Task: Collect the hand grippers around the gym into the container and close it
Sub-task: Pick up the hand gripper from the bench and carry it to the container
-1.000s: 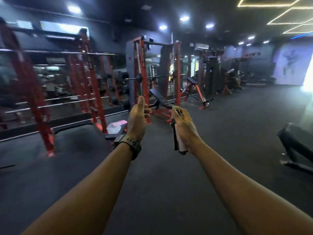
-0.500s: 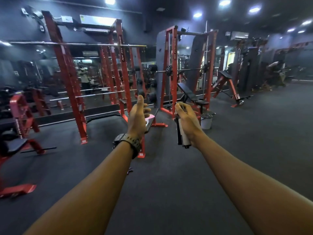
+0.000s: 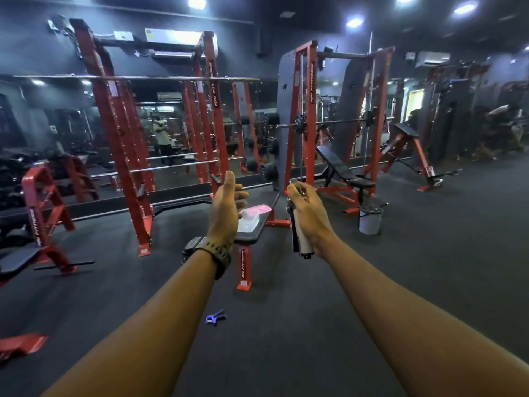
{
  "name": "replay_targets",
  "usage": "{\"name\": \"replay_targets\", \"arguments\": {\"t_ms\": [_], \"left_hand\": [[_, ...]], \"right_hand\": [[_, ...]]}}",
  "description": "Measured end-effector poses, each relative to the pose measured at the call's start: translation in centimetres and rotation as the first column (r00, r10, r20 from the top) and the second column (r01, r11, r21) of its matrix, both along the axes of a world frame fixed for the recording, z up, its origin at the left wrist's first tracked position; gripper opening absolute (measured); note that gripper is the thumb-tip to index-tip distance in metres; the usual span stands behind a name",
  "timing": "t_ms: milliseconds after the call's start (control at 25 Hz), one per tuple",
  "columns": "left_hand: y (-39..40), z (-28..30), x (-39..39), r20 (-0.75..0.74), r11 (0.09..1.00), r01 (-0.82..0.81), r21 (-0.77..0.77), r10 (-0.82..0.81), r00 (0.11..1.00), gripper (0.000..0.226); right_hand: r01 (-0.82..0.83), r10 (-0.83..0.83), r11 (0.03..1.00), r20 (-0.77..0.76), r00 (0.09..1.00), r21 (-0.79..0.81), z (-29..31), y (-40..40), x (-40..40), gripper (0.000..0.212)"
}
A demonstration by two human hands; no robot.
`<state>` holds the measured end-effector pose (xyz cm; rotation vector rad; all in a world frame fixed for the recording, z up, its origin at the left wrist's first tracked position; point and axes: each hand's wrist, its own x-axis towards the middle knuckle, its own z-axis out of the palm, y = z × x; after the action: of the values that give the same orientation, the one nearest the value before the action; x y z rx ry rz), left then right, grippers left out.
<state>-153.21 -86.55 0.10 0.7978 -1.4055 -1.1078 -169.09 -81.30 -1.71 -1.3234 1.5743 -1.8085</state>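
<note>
Both forearms are bare, no sleeves showing. Just behind the left hand (image 3: 226,209), a chunky dark wristwatch (image 3: 210,251) with a perforated strap wraps the wrist.

One view only: head-worn wide-angle camera, facing forward and slightly down across the gym floor (image 3: 372,296). Both forearms enter from the bottom corners and converge at frame centre, where the left hand (image 3: 226,209) and right hand (image 3: 307,214) sit close to the lens. Flat bench (image 3: 254,236) lies just beyond, mid-frame. Red racks (image 3: 114,133) and mirrored wall fill the upper left, far off. Straight lines bow toward the edges. No second view; no overlap.
</note>
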Motion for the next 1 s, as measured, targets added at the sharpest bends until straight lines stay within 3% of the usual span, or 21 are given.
{"name": "replay_targets", "arguments": {"t_ms": [280, 760, 1000], "left_hand": [[-15.9, -1.0, -6.9, 0.003, 0.998, -0.059, 0.024, 0.059, 0.998, 0.057], [-50.4, -5.9, -16.1, 0.042, 0.988, -0.042, 0.147, 0.036, 0.998, 0.057], [-66.1, -9.4, -22.3, 0.066, 0.984, -0.045, 0.172, 0.033, 0.997, 0.069]], "right_hand": [[-0.033, 0.032, 0.997, 0.003, 0.999, 0.063, -1.0, -16.4, -6.5, 0.038], [-0.027, 0.029, 0.98, -0.006, 1.0, 0.197, -4.7, -49.0, -15.1, 0.034], [-0.054, 0.058, 0.975, -0.013, 0.998, 0.214, -8.6, -65.7, -21.3, 0.039]]}}
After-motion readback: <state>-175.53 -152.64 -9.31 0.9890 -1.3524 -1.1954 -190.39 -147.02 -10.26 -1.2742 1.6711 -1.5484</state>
